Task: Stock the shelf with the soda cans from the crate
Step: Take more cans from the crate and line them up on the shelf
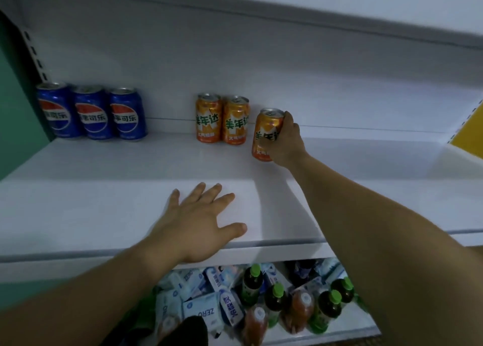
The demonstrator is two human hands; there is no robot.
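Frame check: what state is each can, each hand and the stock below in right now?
Blue cans: three, upright, in a row at the back left of the shelf.
Orange pair: upright, side by side.
Third orange can: tilted, gripped, right of the pair.
Right hand: curled round that can.
Left hand: flat, fingers spread, on the shelf front.
Bottles, cartons: jumbled below.

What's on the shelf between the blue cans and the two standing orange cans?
Nothing: the head view shows bare white shelf between the blue cans and the orange cans. The right hand grips a third can further right.
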